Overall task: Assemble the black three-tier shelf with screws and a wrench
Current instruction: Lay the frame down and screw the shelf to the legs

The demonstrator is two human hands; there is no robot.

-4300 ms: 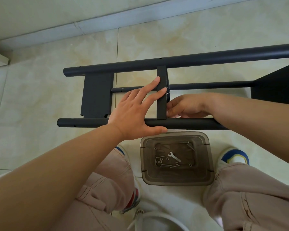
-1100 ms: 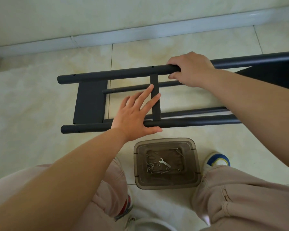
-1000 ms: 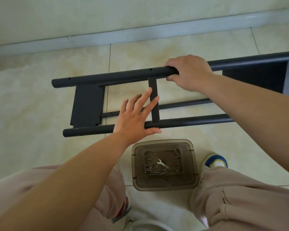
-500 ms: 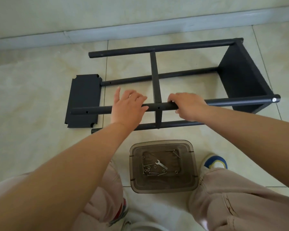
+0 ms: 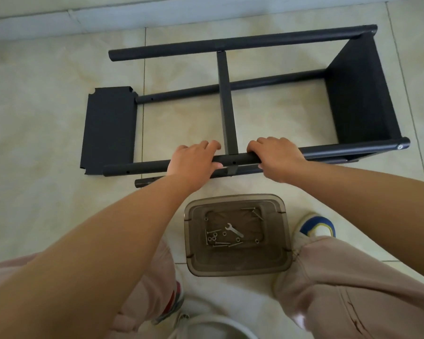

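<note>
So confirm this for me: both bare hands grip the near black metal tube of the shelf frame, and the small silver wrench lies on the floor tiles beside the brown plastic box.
Not quite. The head view shows the small silver wrench lying inside the brown plastic box, among the screws. The rest holds: left hand and right hand grip the near black metal tube.

The black metal shelf frame is lying on its side on the tiled floor, with a loose black shelf panel lying flat at its left end. Nearer the person, the translucent brown plastic bin is sitting between the knees, holding the small silver wrench and loose screws. The left hand and the right hand are resting on the frame's near tube, either side of the crossbar.
</note>
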